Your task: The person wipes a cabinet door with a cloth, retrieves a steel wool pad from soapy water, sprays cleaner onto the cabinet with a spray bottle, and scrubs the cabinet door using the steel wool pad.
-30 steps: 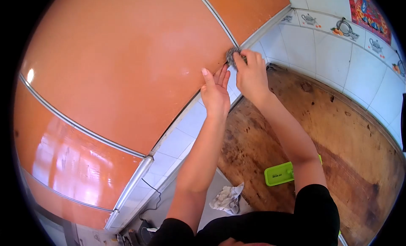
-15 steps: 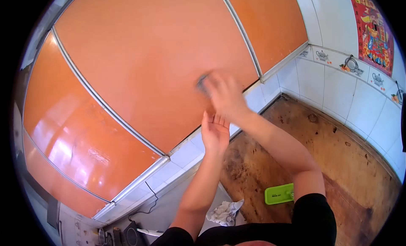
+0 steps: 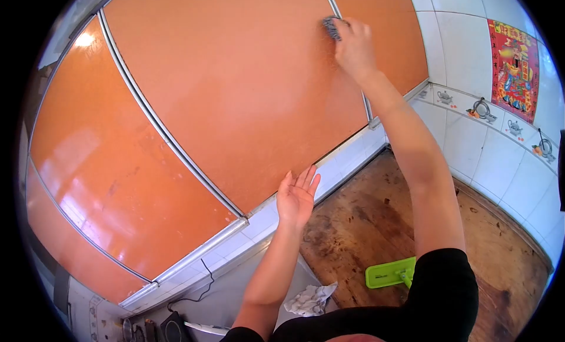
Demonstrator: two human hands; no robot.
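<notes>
Your right hand (image 3: 356, 51) had its fingers curled round the scouring pad (image 3: 331, 28) at their tips, where the adjacent metal strip (image 3: 334, 5) could have snagged it loose; left hand (image 3: 296, 199) below, fingers loosely spread, empty.

I see the orange panel (image 3: 235, 101) smooth and glossy, edged with metal trim (image 3: 170, 141). Against it, the scouring pad (image 3: 331, 28) looks rough, wiry and metallic. Below the panel, the desk (image 3: 347, 224) shows worn, blotched wood, the green piece (image 3: 385, 275) smooth plastic; right of the panel, wall tiles (image 3: 488, 157) shine.
</notes>
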